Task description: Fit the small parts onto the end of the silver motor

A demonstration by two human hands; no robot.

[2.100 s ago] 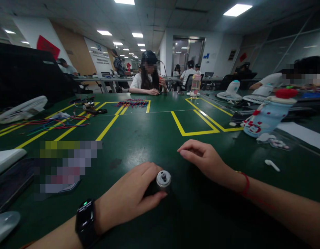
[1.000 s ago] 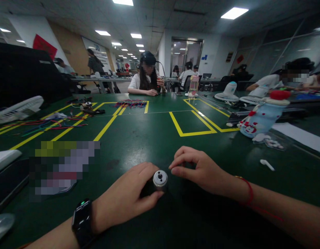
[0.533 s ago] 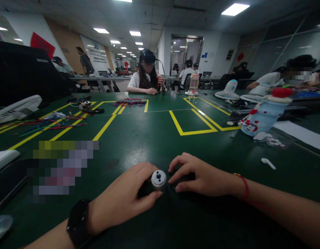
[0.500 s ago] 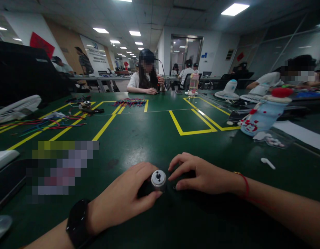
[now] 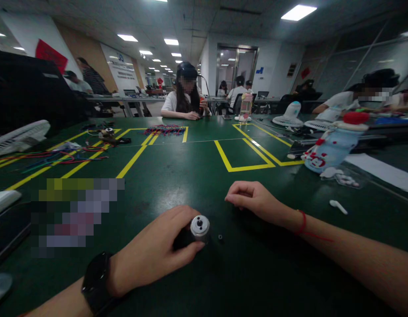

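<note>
Silver motor (image 5: 199, 228) sits in the left hand (image 5: 154, 253)'s grip; right hand (image 5: 253, 200) rests curled, holding nothing visible.

The green table (image 5: 197, 171) lies bare between the two hands and on toward the yellow tape box (image 5: 245, 154), so that stretch stands open for a hand to pass, save for a small dark part (image 5: 220, 237) lying just beside the motor (image 5: 198, 227) that the left hand (image 5: 154, 255) grips. To the right, a white earbud (image 5: 338, 206), a clear bag (image 5: 343, 178) and a blue bottle (image 5: 332, 143) lying on its side crowd the way. To the left, loose coloured wires (image 5: 58, 156) and a white fan (image 5: 20, 137) block the far side, well apart from the loosely curled right hand (image 5: 257, 200).
</note>
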